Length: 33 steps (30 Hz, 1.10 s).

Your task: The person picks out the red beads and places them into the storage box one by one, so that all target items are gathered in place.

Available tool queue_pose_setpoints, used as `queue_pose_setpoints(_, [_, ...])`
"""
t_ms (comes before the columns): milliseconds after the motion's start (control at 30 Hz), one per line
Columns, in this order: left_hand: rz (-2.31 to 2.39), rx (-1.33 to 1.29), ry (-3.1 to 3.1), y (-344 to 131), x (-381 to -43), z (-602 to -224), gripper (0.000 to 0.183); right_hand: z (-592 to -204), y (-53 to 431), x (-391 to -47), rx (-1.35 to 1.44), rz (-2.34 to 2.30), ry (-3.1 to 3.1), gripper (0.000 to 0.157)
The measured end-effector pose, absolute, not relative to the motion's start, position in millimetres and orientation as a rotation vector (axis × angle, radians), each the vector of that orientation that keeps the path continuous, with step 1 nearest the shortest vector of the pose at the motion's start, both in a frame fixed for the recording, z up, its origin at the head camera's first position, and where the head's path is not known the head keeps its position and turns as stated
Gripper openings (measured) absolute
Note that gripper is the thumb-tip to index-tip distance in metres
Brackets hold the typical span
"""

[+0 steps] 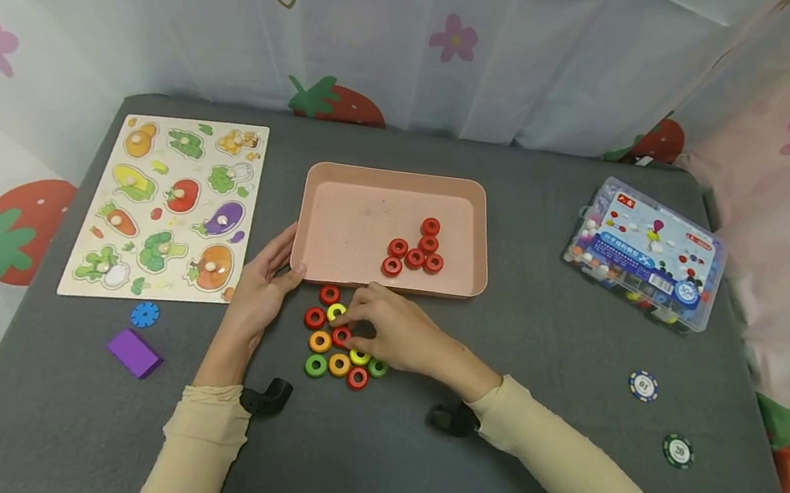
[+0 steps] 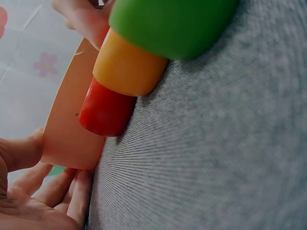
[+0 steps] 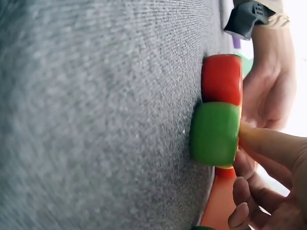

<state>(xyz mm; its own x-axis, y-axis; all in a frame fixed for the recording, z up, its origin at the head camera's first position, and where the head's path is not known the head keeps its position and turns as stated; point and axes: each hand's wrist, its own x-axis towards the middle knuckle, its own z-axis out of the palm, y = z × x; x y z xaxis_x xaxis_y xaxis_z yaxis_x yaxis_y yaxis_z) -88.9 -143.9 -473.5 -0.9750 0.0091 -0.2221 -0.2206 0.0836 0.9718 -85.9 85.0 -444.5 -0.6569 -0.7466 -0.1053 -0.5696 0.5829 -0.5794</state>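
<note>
My left hand [image 1: 260,288] holds the near left corner of a pink tray [image 1: 355,209], thumb at the front and fingers along the left side. Several red rings [image 1: 430,226] lie in the right half of the tray. In front of it, red, yellow, orange and green rings sit close together on the table. My right hand [image 1: 396,330] reaches over this group, thumb and forefinger pinching a red ring [image 1: 341,337] in its midst. A green ring [image 3: 216,134] stands large in the right wrist view; the fingertips behind it are partly hidden.
A vegetable puzzle board [image 1: 165,212] lies at the left, with a blue disc [image 1: 145,314] and a purple block [image 1: 134,353] below it. At the right are a clear box of coloured pieces [image 1: 646,255] and two poker chips, one blue and white [image 1: 643,385], one dark green [image 1: 678,450].
</note>
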Motion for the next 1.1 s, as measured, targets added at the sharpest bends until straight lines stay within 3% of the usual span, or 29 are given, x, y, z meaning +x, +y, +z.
queue_pose_setpoints(533, [2.018,-0.219,2.17,-144,-89,-474,0.06,-453,82,-84,-1.083,-0.737,2.484,0.029])
queue_pose_setpoints(1100, [1.988,-0.239,2.177,-143,-89,-473,0.061,-441,105,-114,-0.939,-1.303,2.552,0.021])
